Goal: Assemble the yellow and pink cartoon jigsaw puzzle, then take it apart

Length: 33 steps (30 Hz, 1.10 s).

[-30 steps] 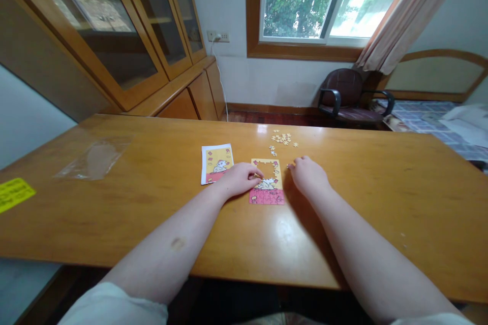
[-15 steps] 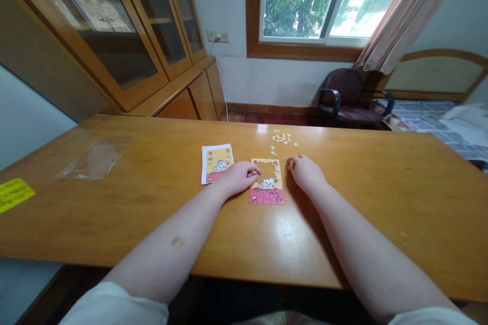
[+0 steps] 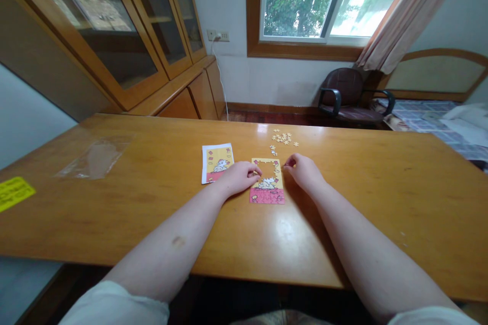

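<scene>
A partly assembled jigsaw puzzle [image 3: 267, 196] lies flat on the table, pink below and yellow above, with a gap in its upper middle. My left hand [image 3: 241, 176] rests at its left side, fingers stretched and fingertips over the left edge. Just off the right edge, my right hand [image 3: 301, 167] pinches a small puzzle piece [image 3: 284, 165], whose print is too small to read. Left of the puzzle is a reference picture card [image 3: 217, 155] with the same white figure, partly covered by my left hand. Loose puzzle pieces [image 3: 282, 138] are scattered beyond the puzzle.
The wooden table [image 3: 152, 162] carries a clear plastic bag [image 3: 97, 159] and a yellow label [image 3: 16, 193] at the left. Past the far edge are a glass-door cabinet [image 3: 168, 73], an armchair [image 3: 343, 91] and a bed [image 3: 427, 117].
My right hand has shifted slightly left, bringing the pinched piece closer to the puzzle's right edge. The left hand stays where it was.
</scene>
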Available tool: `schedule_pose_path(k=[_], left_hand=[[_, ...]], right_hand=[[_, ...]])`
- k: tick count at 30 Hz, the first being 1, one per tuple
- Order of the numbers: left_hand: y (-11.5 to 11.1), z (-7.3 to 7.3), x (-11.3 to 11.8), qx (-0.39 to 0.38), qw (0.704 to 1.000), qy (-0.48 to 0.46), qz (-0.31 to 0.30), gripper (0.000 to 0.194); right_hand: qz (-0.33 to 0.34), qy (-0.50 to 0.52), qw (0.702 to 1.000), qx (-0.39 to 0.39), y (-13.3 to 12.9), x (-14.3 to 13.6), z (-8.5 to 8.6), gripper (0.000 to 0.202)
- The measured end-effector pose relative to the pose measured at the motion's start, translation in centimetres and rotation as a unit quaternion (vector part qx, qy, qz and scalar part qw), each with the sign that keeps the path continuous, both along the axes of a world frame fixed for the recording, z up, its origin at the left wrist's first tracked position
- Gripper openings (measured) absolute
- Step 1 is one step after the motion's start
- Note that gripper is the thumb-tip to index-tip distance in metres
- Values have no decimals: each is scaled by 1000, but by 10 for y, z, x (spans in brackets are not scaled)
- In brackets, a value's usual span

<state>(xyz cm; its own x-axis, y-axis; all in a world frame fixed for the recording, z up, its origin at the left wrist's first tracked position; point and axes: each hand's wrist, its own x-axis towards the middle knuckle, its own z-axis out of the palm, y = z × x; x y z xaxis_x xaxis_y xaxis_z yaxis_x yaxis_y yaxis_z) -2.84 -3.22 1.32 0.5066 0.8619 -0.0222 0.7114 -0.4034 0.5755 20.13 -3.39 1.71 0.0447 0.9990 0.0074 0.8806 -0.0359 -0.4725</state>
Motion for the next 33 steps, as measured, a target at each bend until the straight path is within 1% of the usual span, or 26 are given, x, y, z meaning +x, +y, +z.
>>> schedule_pose_path(k=[3, 6, 8, 10, 12, 14, 18, 27, 33], left_hand=[[-1, 0, 0, 1, 1000, 1, -24, 24], [-2, 0, 0, 13, 998, 14, -52, 25], [-3, 0, 1, 27, 997, 17, -67, 25], [-3, 0, 1, 37, 996, 17, -83, 25], [-3, 0, 1, 42, 994, 20, -96, 24], [-3, -1, 0, 44, 993, 22, -103, 23], [-2, -2, 0, 50, 993, 26, -106, 22], [-1, -6, -1, 58, 992, 22, -111, 21], [-1, -6, -1, 55, 992, 14, -110, 22]], right_hand=[[31, 87, 996, 12, -4, -7, -1, 12], [69, 157, 985, -15, -7, -15, -4, 12], [109, 175, 978, -21, -6, -19, -7, 12], [152, 172, 973, 5, -4, -22, -10, 10], [176, 158, 971, 42, -1, -24, -14, 8], [181, 145, 971, 57, 1, -26, -18, 7], [176, 118, 976, 52, 1, -29, -22, 7], [181, 62, 980, 61, 0, -31, -19, 11], [178, 34, 981, 76, -2, -32, -22, 10]])
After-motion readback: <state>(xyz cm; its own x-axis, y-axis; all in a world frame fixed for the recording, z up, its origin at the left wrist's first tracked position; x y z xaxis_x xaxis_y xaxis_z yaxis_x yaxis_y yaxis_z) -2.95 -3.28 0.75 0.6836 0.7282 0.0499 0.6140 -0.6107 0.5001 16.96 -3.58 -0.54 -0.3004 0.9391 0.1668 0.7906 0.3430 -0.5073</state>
